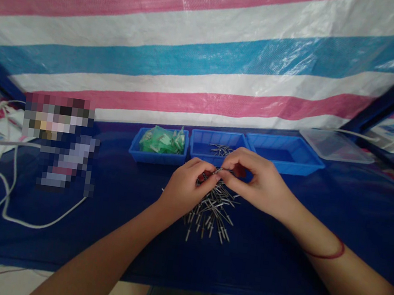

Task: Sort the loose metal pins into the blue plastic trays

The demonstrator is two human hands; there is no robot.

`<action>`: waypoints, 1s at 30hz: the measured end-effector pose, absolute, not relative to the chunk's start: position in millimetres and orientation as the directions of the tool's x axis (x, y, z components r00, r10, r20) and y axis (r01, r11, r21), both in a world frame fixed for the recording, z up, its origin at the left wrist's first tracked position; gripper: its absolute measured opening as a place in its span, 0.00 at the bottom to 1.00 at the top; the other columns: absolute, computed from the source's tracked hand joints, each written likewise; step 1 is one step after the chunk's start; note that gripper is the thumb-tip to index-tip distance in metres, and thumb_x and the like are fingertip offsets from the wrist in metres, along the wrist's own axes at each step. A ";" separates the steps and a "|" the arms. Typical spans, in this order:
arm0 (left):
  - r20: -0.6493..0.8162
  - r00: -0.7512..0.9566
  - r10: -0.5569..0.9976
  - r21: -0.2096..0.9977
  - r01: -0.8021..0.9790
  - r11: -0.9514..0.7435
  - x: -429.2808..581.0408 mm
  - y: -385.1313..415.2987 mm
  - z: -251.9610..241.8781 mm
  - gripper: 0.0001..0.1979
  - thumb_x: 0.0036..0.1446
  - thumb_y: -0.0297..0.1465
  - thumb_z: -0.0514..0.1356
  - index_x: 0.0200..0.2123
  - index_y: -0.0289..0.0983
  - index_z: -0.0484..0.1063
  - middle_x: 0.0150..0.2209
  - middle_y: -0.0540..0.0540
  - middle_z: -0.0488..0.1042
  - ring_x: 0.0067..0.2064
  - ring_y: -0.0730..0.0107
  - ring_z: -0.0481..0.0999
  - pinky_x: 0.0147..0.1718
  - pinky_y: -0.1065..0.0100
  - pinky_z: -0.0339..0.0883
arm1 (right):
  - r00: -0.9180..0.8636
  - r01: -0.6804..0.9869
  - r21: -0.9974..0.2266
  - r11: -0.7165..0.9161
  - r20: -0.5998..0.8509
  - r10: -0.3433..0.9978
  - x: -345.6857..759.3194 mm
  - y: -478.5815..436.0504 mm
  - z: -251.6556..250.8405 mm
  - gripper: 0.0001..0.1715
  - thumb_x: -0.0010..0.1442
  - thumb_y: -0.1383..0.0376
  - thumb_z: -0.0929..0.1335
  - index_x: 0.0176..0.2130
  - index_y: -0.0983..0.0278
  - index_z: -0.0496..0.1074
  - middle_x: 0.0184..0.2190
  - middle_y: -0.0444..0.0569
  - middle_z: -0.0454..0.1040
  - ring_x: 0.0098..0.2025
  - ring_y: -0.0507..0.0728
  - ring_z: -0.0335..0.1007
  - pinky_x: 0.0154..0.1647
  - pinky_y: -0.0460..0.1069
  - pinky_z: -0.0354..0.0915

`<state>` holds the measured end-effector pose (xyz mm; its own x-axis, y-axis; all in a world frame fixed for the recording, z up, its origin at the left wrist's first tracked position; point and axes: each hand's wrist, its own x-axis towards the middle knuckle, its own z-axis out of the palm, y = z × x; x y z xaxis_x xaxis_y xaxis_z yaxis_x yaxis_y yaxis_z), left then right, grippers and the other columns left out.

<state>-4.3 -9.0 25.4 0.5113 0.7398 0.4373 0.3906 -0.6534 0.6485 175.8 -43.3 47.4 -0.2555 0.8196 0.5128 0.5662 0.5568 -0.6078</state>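
Note:
A loose pile of silvery blind rivets (212, 210) lies on the dark blue tabletop (126, 244). Above its far side, my left hand (186, 185) and my right hand (258, 180) meet fingertip to fingertip. Both are closed in a pinch, and a thin bit of metal that looks like a rivet (217, 170) shows between them. Fingers cover most of it, so I cannot tell whether there is more than one. Just beyond my hands, the middle blue bin (201, 141) contains some more rivets, partly hidden by my right hand.
Left of the middle bin, another blue bin (138, 155) holds green plastic packets (161, 140). A longer blue bin (289, 167) stands at right, beside a clear lid (338, 146). White cables (12, 200) and blurred-out items occupy the left side. A striped sheet (207, 66) hangs behind.

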 end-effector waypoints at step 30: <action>0.464 0.493 0.736 0.637 0.392 -0.664 -6.4 -7.4 23.6 0.09 0.61 0.34 0.57 0.42 0.37 0.72 0.34 0.48 0.73 0.33 0.74 0.71 0.35 0.71 0.65 | -0.066 0.863 -0.339 0.374 0.660 0.749 193.8 -25.2 32.4 0.09 0.62 0.61 0.65 0.34 0.61 0.73 0.35 0.49 0.76 0.41 0.60 0.68 0.46 0.57 0.59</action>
